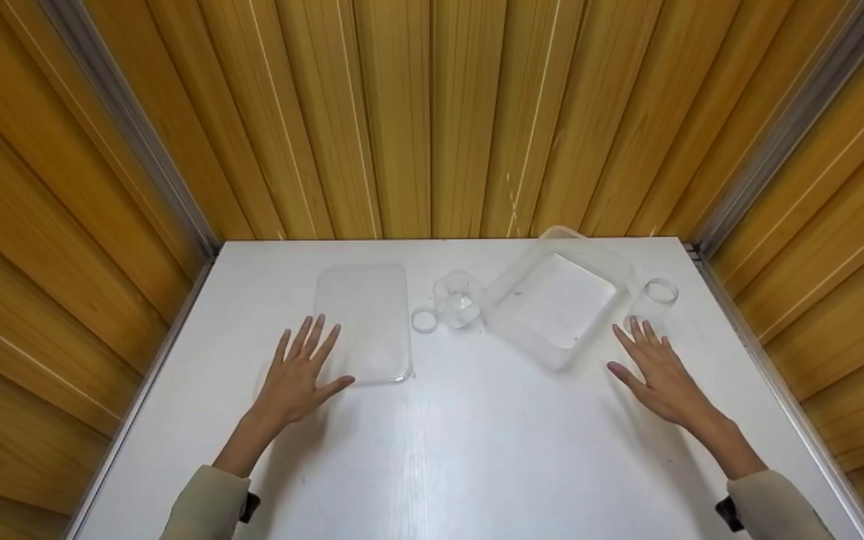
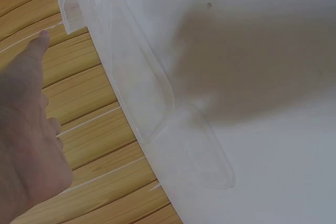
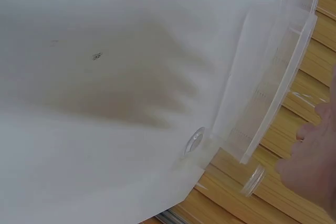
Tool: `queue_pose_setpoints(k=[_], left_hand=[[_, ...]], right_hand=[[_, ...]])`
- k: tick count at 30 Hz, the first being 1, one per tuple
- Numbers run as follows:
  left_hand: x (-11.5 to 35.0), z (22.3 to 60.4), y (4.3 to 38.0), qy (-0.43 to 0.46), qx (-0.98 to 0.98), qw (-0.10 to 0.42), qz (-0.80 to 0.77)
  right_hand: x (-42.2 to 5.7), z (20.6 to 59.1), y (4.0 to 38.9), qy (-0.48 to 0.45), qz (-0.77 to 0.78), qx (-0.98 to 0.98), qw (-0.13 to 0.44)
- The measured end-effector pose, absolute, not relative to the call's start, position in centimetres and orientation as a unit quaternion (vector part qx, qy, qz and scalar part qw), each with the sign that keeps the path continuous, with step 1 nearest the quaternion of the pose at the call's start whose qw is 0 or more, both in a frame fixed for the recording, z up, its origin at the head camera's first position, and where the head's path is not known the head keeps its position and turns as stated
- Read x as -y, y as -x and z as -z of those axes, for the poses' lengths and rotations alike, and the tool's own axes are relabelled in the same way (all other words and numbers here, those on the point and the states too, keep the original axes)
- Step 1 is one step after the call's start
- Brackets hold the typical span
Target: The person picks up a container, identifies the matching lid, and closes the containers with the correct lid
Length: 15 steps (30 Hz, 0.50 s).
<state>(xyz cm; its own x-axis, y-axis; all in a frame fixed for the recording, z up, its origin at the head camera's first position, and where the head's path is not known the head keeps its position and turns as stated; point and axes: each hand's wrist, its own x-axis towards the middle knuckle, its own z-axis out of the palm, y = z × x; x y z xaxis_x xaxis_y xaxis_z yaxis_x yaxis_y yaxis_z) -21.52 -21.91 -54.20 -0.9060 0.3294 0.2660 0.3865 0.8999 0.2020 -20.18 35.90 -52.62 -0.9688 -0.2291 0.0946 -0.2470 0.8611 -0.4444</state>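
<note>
My left hand (image 1: 295, 384) is held over the left part of the table, fingers spread and straight, holding nothing. Beyond its fingertips lies a clear rectangular plastic lid (image 1: 368, 319), flat on the table. A second, smaller clear flat piece (image 2: 210, 150) shows beside the lid in the left wrist view; its kind is unclear. My right hand (image 1: 663, 382), also spread and empty, hovers near a clear cylindrical jar (image 1: 654, 301). To the left of that jar sits a clear rectangular plastic box (image 1: 529, 337), turned at an angle.
Between lid and box stand a clear faceted container (image 1: 458, 300) and a small white ring-like cap (image 1: 424, 321). The white table (image 1: 462, 450) meets a wood-patterned wall (image 1: 432, 120) behind, with similar panels at both sides.
</note>
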Motion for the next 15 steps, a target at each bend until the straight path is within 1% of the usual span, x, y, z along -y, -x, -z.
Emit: queue_pose_setpoints(k=[4, 11, 15], left_hand=[[22.0, 54.3, 21.7, 0.185, 0.968, 0.117, 0.122], [22.0, 54.4, 21.9, 0.184, 0.97, 0.092, 0.127], [22.0, 54.7, 22.0, 0.186, 0.97, 0.087, 0.127]], right_hand=[[-36.4, 52.7, 20.2, -0.122, -0.252, 0.96, 0.021], [-37.5, 52.6, 20.3, -0.114, -0.286, 0.951, 0.024], [-38.1, 52.8, 20.4, -0.111, -0.306, 0.945, 0.035]])
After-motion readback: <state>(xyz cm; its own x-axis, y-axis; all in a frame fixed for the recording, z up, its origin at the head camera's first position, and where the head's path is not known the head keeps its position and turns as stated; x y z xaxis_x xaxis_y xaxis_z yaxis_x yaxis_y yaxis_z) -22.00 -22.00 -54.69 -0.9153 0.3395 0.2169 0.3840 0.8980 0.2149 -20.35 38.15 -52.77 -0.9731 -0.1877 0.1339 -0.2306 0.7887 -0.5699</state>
